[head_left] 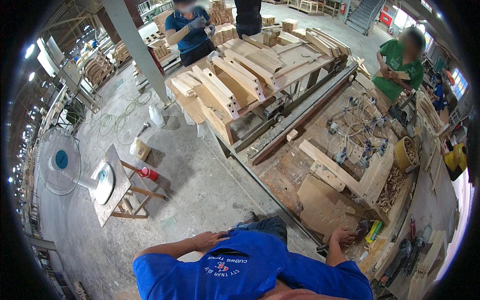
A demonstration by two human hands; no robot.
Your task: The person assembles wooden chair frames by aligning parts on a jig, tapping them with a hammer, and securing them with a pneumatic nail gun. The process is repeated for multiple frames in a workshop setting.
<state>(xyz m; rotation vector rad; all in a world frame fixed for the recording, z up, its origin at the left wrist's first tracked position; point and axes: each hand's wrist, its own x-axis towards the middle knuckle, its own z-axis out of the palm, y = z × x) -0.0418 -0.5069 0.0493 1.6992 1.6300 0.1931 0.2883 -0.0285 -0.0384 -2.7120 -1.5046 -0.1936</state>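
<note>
My left hand (208, 241) rests on my left hip, against the blue shirt, its fingers stretched out and holding nothing. Over the near end of the workbench, my right hand (342, 237) is closed round the handle of what looks like a hammer (361, 229); a dark handle end sticks out on the hand's left. Just beyond lies a sheet of torn cardboard (320, 202). A yellow-green box (373, 231) is right of the hammer's dark head. Farther back on the bench, long pale wooden pieces (332, 167) meet at a corner, near a pile of wooden dowels (393, 192).
Hoses and clamps (357, 130) tangle on the bench, beside a yellow dowel bucket (406, 152). A second table (300, 65) carries wooden parts. A fan (60, 160) stands on a stool at left. One co-worker (190, 32) is beyond that table; another (400, 65) holds wood at right.
</note>
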